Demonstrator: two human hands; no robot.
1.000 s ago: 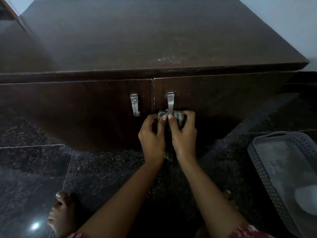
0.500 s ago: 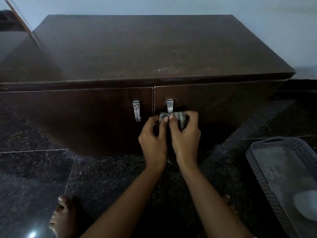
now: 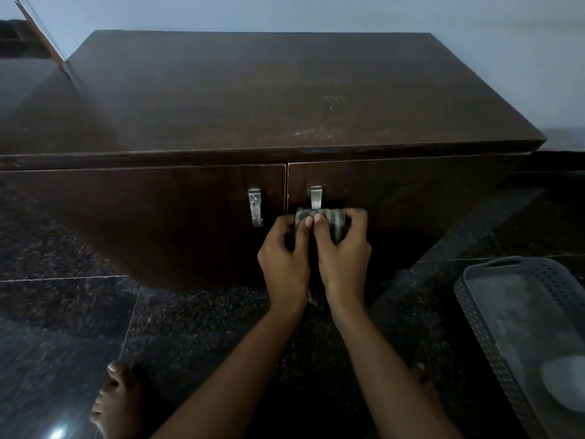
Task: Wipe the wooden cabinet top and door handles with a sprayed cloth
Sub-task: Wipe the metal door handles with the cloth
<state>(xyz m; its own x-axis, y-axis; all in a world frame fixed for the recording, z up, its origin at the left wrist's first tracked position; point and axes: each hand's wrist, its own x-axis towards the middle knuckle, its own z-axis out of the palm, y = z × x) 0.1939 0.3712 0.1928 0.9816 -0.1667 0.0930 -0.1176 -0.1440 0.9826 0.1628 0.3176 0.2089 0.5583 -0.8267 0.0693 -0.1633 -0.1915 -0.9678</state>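
Observation:
A low dark wooden cabinet point(image 3: 253, 99) stands against the wall, its two doors closed. Each door carries a metal handle near the centre seam: the left handle point(image 3: 255, 206) is bare, and the right handle point(image 3: 315, 196) shows only its upper part. A greyish patterned cloth point(image 3: 332, 220) is wrapped around the lower part of the right handle. My left hand point(image 3: 285, 258) and my right hand point(image 3: 343, 255) sit side by side, both pinching the cloth around that handle. A tail of cloth hangs down between my wrists.
A grey perforated plastic basket point(image 3: 493, 315) sits on the dark speckled floor at the right, with a pale round object point(image 3: 566, 383) inside. My bare foot point(image 3: 115, 403) rests on the floor at the lower left. A slanted wooden board point(image 3: 41, 36) leans at the upper left.
The camera has tilted up, so the cabinet sits lower in view. Both hands stay on the cloth at the right handle, which now shows less bare metal above the cloth.

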